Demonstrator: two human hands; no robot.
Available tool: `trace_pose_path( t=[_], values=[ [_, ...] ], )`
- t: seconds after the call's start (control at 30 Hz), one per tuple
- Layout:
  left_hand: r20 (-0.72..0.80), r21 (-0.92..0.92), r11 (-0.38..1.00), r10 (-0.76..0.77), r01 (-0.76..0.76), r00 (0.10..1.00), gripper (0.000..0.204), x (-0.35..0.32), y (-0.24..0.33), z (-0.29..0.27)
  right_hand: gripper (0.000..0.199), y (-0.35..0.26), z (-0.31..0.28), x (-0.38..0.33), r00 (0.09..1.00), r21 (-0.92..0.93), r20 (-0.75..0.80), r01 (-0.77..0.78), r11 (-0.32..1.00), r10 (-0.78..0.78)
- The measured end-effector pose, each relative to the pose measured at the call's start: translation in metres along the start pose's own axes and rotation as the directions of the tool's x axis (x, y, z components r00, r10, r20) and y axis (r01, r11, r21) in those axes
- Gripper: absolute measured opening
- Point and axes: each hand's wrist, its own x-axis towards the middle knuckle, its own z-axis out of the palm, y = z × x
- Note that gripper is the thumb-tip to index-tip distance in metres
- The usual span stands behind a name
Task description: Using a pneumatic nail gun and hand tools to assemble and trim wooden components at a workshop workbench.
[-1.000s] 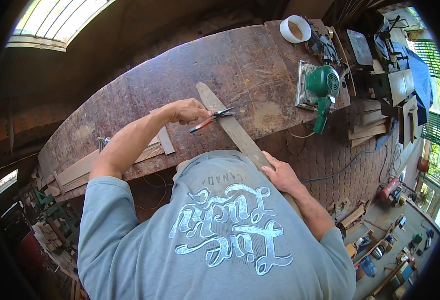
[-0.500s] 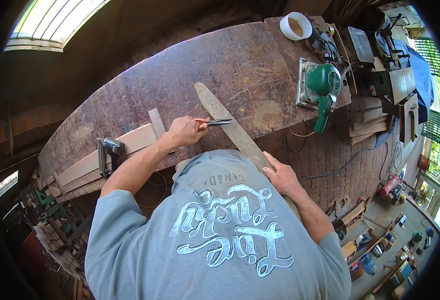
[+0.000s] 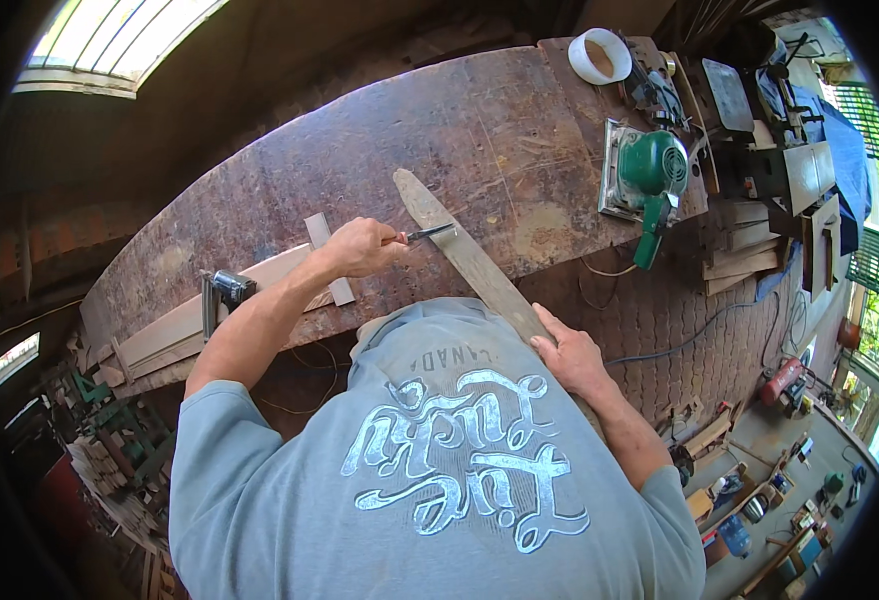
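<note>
left hand (image 3: pixel 362 247): fist wrapped tight round the handle of a small metal hand tool (image 3: pixel 428 234); the tool's tip lies on the plank's face, pointing toward the person's right.
right hand (image 3: pixel 566 352): fingers spread flat, pressing down on the near end of the plank just off the bench edge; nothing pinched, just a palm hold.
long wooden plank (image 3: pixel 465 258): narrow, rounded far end, lies diagonally across the bench, far end out on the bench top, near end overhanging the front edge toward the person's body.
workbench (image 3: pixel 380 150): dark, scarred, worn top; plank rests on it.
green sander (image 3: pixel 650 175): sits on the bench's right part, well apart from both hands.
tape roll (image 3: pixel 600 55): white, at the far right corner of the bench.
pale boards (image 3: pixel 210 310): stacked along the bench's left front edge, under the left forearm.
clamp (image 3: pixel 222 292): dark metal, gripping those boards, near the left elbow.
short wood strip (image 3: pixel 328 258): flat on the bench, just beside the left hand.
person: grey printed T-shirt, leaning over the bench.
</note>
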Motion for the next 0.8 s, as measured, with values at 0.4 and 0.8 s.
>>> trace_pose_path(
  t=[0.4,0.8],
  values=[
    [0.158,0.302,0.952,0.001,-0.049,0.987,0.035,0.025,0.022,-0.035,0.062,-0.005,-0.003,0.007,0.997,-0.001,0.08,-0.016,1.0,0.016],
    [0.371,0.131,0.983,0.073,-0.129,0.926,0.031,0.053,-0.002,-0.033,0.063,0.022,0.003,0.019,0.99,0.186,0.102,0.082,0.979,-0.102]
  ],
)
